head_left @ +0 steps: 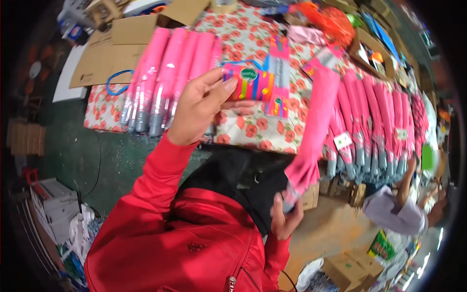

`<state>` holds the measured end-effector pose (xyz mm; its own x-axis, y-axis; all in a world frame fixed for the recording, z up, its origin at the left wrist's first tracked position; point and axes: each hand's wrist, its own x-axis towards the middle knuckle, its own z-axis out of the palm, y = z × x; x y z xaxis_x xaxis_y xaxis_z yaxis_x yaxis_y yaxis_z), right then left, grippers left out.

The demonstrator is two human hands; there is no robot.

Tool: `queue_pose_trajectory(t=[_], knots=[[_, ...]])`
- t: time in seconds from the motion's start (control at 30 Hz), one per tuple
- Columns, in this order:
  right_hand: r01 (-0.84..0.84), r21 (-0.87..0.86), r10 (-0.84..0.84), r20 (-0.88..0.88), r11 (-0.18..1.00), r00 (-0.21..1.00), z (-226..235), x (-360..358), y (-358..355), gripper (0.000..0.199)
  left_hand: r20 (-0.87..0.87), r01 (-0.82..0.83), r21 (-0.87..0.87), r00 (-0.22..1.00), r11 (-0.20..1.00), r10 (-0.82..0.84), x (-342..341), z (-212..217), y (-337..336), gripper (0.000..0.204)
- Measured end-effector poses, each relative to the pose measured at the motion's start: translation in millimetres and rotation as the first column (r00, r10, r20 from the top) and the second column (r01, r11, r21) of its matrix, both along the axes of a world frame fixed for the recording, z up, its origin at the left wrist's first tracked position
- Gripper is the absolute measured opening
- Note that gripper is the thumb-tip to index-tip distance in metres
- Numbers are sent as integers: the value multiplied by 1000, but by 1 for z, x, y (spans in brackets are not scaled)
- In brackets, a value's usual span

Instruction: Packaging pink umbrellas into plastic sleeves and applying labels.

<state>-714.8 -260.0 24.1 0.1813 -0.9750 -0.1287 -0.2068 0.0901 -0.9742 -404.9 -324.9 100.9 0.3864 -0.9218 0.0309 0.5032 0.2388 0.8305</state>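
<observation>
Between the thumb and fingers of my left hand (pixel 206 100) is a striped, many-coloured card tag (pixel 255 83) with a green oval on it. My right hand (pixel 286 216), low and near my body, is closed round the handle end of a pink folded umbrella (pixel 316 121). This umbrella slants up over the table edge, its far end by a pink and white printed card (pixel 323 61). Beside the tag, a tall printed strip of cards (pixel 278 73) lies on the flowered tablecloth (pixel 248 129). Just left of my left hand are pink umbrellas in clear sleeves (pixel 163 78).
A row of unwrapped pink umbrellas (pixel 372 117) with grey handles fills the right side. An open cardboard box (pixel 109 53) and a blue band (pixel 116 82) are at the left. An orange-red plastic bag (pixel 331 24) lies at the back. Another person (pixel 396 211) is at the right.
</observation>
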Motion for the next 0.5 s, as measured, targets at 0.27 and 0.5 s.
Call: queue_pose_trajectory(t=[0.27,0.5], knots=[[-114,-385,-27,-344,916,939,12,-23,32,24,54,-72,-76,996,995,76,24,16,-16,23],[-239,-520,8,-406,820,914,5,-19,32,38,233,-196,-8,953,980,193,15,6,-14,20]])
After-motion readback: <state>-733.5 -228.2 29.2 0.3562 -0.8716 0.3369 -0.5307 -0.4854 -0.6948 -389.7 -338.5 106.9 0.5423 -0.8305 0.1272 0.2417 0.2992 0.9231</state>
